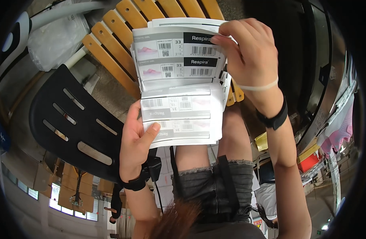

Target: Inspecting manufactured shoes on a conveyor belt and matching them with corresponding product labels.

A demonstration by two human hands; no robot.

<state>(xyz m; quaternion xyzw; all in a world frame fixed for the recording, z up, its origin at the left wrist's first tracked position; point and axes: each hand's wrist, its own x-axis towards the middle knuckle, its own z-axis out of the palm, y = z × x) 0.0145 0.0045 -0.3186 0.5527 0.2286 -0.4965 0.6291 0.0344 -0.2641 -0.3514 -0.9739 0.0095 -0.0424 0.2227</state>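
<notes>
"Where are the label sheets (177, 73)?"

"Between the hands: left hand (136, 139) at their near left edge, right hand (250, 49) at the far right corner. Slats (111, 65) extend beyond them; the legs (235, 137) are below."

"And leftward?"

"A chair back (83, 124) beside the left hand; farther off, a plastic bag (53, 44), left of the slats."

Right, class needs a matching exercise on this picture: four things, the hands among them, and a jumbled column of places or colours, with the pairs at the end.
Things
1. left hand
2. right hand
3. slotted panel
4. wooden slats

Places or colours
A. yellow-brown
B. at the upper right corner of the printed sheets
C. black
D. at the lower left of the printed sheets, thumb on top

Pairs
1-D, 2-B, 3-C, 4-A
</notes>
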